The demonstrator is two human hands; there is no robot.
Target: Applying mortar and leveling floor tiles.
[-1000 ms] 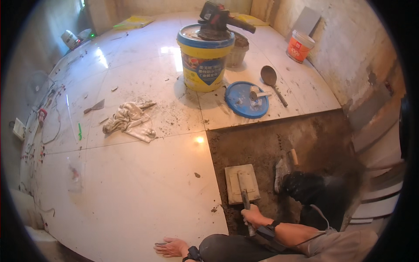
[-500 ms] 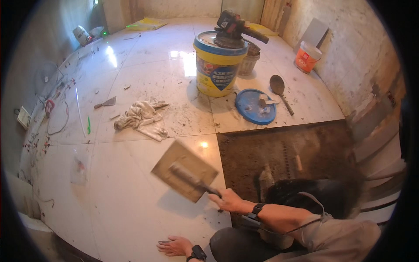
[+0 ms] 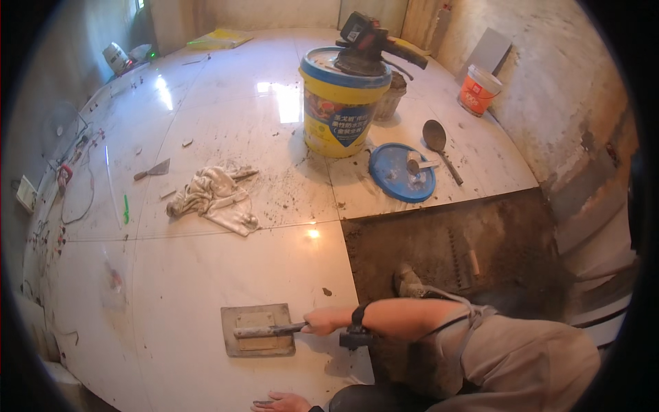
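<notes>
My right hand point(image 3: 325, 320) is wrapped round the handle of a rectangular hand float point(image 3: 258, 317). The float's plate rests against the large white floor tile point(image 3: 185, 275), or very close above it. At the bottom edge my left hand point(image 3: 285, 402), partly cut off, lies on the same tile with its fingers stretched out. A small dark crumb point(image 3: 327, 292) sits on the tile beyond my right hand. To the right of the tile's edge lies a bare patch of brown mortar bed point(image 3: 412, 233), partly behind my right arm.
Beyond are a crumpled cloth point(image 3: 213, 199), a scraper point(image 3: 152, 170), a yellow bucket point(image 3: 340, 113) bearing a black power tool point(image 3: 364, 48), a blue lid point(image 3: 391, 180) and a ladle point(image 3: 439, 147). An orange-and-white pail point(image 3: 478, 90) stands by the right wall.
My right hand has brought the float down and toward me, from tilted above the tile to level with it. My left hand is slightly lower in the picture.
</notes>
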